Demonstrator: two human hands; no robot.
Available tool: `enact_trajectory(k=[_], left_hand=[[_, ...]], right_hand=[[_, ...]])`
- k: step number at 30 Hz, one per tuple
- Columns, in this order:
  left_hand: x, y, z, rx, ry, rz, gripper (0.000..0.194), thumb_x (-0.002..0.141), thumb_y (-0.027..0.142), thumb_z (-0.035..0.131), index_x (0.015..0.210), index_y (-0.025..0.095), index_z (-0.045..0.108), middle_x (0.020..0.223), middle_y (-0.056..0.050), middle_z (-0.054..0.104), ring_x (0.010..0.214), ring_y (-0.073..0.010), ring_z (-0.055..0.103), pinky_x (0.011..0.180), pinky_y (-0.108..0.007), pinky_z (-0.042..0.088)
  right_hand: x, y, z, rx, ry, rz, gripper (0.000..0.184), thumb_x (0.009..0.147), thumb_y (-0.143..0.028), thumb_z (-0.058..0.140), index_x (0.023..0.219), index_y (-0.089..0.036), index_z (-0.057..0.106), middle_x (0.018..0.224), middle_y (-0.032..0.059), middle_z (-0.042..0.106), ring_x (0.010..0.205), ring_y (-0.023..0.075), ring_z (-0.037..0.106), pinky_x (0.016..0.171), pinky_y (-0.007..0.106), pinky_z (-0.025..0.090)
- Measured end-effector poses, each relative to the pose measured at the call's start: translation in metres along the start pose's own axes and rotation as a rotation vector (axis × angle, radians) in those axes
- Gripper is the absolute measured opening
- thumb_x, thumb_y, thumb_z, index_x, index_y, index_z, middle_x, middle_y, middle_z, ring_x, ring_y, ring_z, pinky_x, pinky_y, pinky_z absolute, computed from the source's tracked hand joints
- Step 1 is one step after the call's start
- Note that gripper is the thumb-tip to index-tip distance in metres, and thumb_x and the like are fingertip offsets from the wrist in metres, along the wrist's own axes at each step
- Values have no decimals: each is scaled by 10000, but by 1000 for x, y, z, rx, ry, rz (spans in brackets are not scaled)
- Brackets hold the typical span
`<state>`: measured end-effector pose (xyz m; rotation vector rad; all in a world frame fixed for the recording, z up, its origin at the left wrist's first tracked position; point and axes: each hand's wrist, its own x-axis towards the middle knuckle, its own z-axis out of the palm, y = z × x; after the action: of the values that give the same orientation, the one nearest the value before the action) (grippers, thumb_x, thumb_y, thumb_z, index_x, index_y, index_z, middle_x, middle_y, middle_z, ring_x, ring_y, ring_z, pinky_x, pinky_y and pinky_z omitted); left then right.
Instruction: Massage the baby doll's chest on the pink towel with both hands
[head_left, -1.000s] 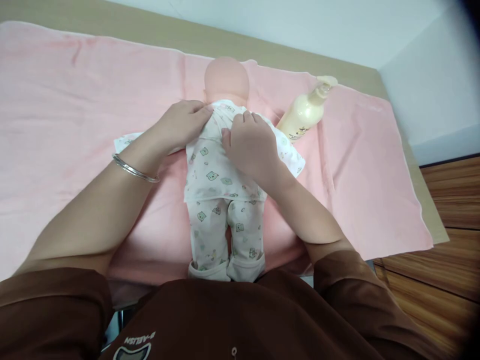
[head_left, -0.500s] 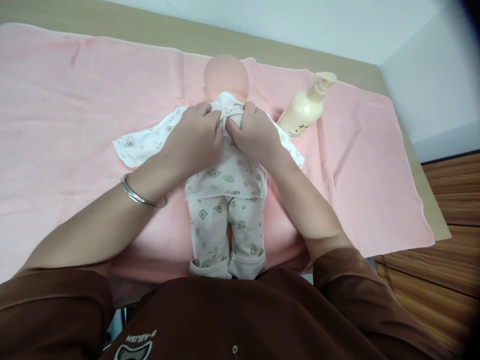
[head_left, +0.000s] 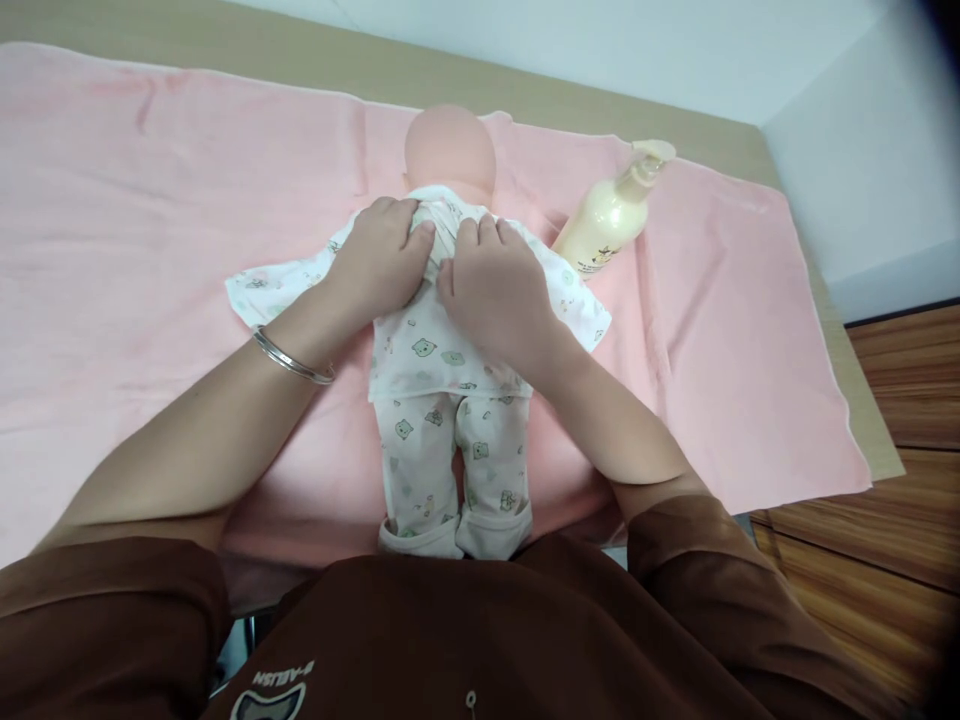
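Observation:
A baby doll (head_left: 450,150) lies on its front, with the bald back of its head toward the far side. It wears a white long-sleeved baby shirt (head_left: 427,370) printed with small animals, its sleeves spread out to both sides. Matching trousers (head_left: 421,455) cover the legs. My left hand (head_left: 381,258) is closed on the shirt at the upper back, thumb close to the fingers. Just beside it, my right hand (head_left: 501,290) has bent fingers on the same cloth, which is creased between the two hands. The fingertips are partly hidden by the fabric and the hands.
A pale yellow pump bottle (head_left: 606,222) lies tilted to the right of the doll, near its sleeve. Under everything a pink blanket (head_left: 750,350) covers most of the wooden table (head_left: 832,290). A white wall (head_left: 675,50) rises behind.
Both hands have shifted slightly, the right one down and a little toward me, with its back turned more upward. The shirt's bunched cloth at the upper back lies flatter.

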<state>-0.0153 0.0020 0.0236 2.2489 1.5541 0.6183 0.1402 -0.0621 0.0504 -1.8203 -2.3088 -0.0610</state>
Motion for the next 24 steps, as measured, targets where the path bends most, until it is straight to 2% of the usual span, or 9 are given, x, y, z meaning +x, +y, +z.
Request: enact_trajectory(k=[3,6,9,12,16,19,21,22,24], left_hand=[[-10,8,-1,63,27,57,429,1047,502,299,1083,220,619,1150,-162,604,1174,-359,546,1094,-546,447],[-24,23,-7,103,25,162,289,1037,376,353,977,238,600,1096,-153,604,1149,-354,563,1091,-534,475],[-29,31,-12,59,43,184,236,998,256,391,886,249,599,1070,-128,640,1136,-331,596,1081,-498,493],[-24,26,-13,-51,90,121,229,1003,262,443,959,247,667,1220,-81,688,1235,-294,600,1149,-455,477],[-11,10,-9,-120,97,33,323,1030,348,443,1095,213,730,1319,-61,698,1298,-271,601,1225,-453,435],[-3,1,-6,-118,124,-29,484,1017,512,388,1184,216,734,1278,-60,709,1283,-301,577,1210,-517,418],[-1,-1,-5,-114,125,-46,578,991,615,350,1196,229,729,1246,-67,704,1287,-329,546,1195,-559,399],[-1,0,-5,-106,111,-48,598,982,639,335,1179,234,727,1221,-80,700,1291,-345,537,1191,-576,386],[-3,3,-5,-85,69,-39,583,979,642,320,1134,249,721,1162,-108,691,1299,-376,534,1198,-601,349]], right_hand=[[15,19,5,73,7,18,439,1069,-299,275,1090,-94,662,1151,176,700,1222,325,656,1119,501,540],[29,38,6,220,-80,86,494,1095,-420,256,1028,-149,664,1059,131,724,1090,311,697,1033,511,573],[34,45,5,311,-127,125,583,1107,-504,236,1114,-119,675,1131,157,737,1114,340,696,1011,512,569],[32,41,4,265,-105,134,633,1123,-513,232,1239,-53,650,1227,193,710,1220,366,670,1092,516,528],[19,25,-2,145,-107,96,630,1132,-474,245,1371,-7,594,1348,218,657,1324,395,612,1175,526,476],[5,6,-8,28,-109,26,595,1115,-328,315,1556,55,424,1579,283,486,1495,442,469,1271,551,392],[-3,-3,-10,-23,-96,-9,613,1105,-270,303,1603,86,334,1650,321,385,1552,451,407,1299,554,363],[-5,-4,-10,-32,-91,-20,604,1102,-255,296,1594,92,343,1649,326,387,1549,443,414,1292,549,376],[-4,-3,-9,-8,-71,-25,539,1089,-226,305,1514,72,452,1574,298,498,1487,402,492,1249,515,440]])
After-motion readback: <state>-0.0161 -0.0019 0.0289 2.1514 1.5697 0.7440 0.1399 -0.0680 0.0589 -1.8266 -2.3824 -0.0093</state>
